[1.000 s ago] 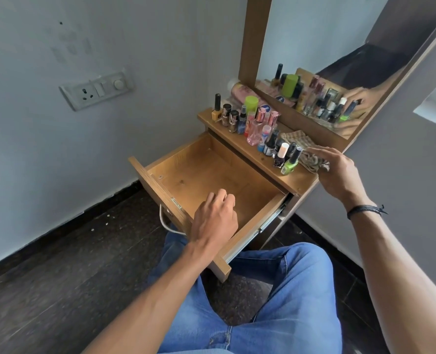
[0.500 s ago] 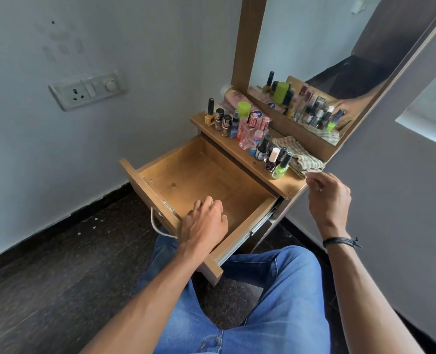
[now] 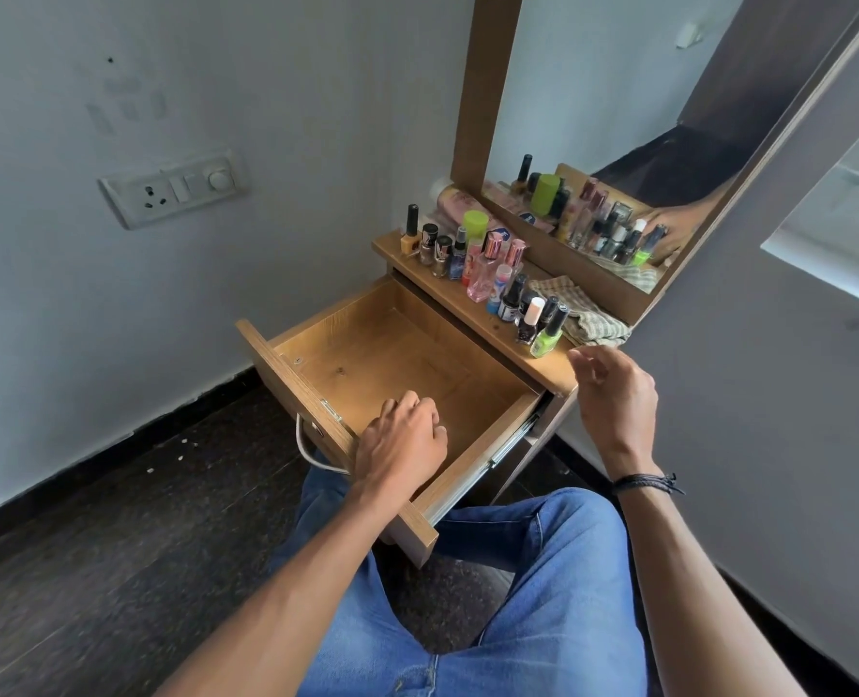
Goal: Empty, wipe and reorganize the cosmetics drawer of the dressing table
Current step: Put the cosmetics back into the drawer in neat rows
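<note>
The wooden drawer of the dressing table is pulled out, and its inside is bare. My left hand lies over the drawer's front panel with its fingers curled down inside the edge. My right hand hovers just in front of the shelf's right end, fingers loosely curled and holding nothing. A row of several nail polish and perfume bottles stands on the shelf above the drawer. A folded checked cloth lies at the shelf's right end, behind the green polish bottle.
A mirror in a wooden frame rises behind the shelf and reflects the bottles and my hand. A wall socket panel is on the left wall. My knees in blue jeans sit under the drawer, on a dark floor.
My right hand has drawn back from the cloth on the shelf and now hangs in front of the shelf edge. The left hand has stayed on the drawer front.
</note>
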